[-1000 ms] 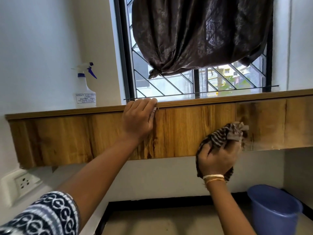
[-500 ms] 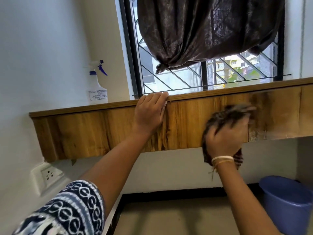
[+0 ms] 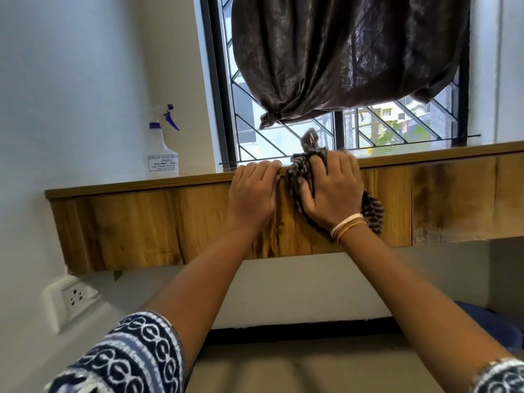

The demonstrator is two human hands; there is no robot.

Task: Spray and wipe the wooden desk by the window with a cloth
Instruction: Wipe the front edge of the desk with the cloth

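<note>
While the right hand (image 3: 330, 191) grips the striped cloth (image 3: 300, 171) with curled fingers against the wooden front panel of the counter (image 3: 141, 219), the cloth bunches up over the counter's top edge and trails out below the wrist. Just left of the cloth, the left hand (image 3: 252, 194) lies flat on the same panel, its fingers hooked over the top edge, holding nothing. Well left of the hands, on the counter top against the wall, stands a spray bottle (image 3: 162, 148) labelled "KISSAN AGRI SPRAY (INDIA)". Bare panel runs to both ends of the counter. Behind the counter hangs a knotted dark curtain (image 3: 348, 58) at the window.
</note>
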